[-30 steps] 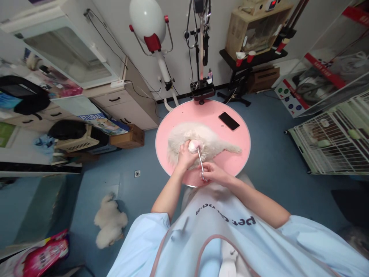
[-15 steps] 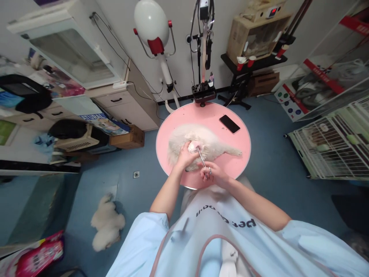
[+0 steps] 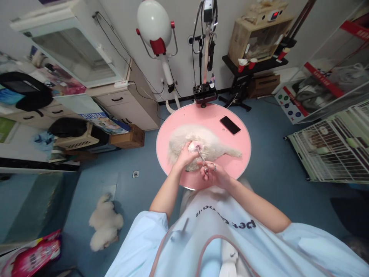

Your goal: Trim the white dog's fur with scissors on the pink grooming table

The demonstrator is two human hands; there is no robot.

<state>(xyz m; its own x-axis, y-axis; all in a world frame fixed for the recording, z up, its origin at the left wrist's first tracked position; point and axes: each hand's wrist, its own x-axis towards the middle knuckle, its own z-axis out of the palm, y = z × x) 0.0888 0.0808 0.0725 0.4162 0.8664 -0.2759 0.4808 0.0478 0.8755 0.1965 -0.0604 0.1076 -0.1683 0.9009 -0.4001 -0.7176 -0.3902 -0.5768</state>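
A white fluffy dog [image 3: 211, 140] lies on its side on a round pink table [image 3: 170, 119]. My left hand [image 3: 185, 156] is closed on the dog's ear [image 3: 193, 146], folding the flap back so the pinkish inside shows. In my right hand [image 3: 212, 174] are slim metal forceps [image 3: 202, 157] with finger rings, my fingers around the handles. Their shaft slants up and left, and the tip is at the ear opening. Whether the tip grips anything is too small to tell.
A black phone [image 3: 230, 125] lies at the table's far right. Behind the table's edge stands a post with a black tray [image 3: 205, 95]. Another white dog [image 3: 106, 223] is on the floor to the left. A wire cage [image 3: 331, 146] stands to the right.
The forceps' handles have turned in my right hand, with the ring now further right and higher. Their tip stays at the ear. My left hand keeps its place.
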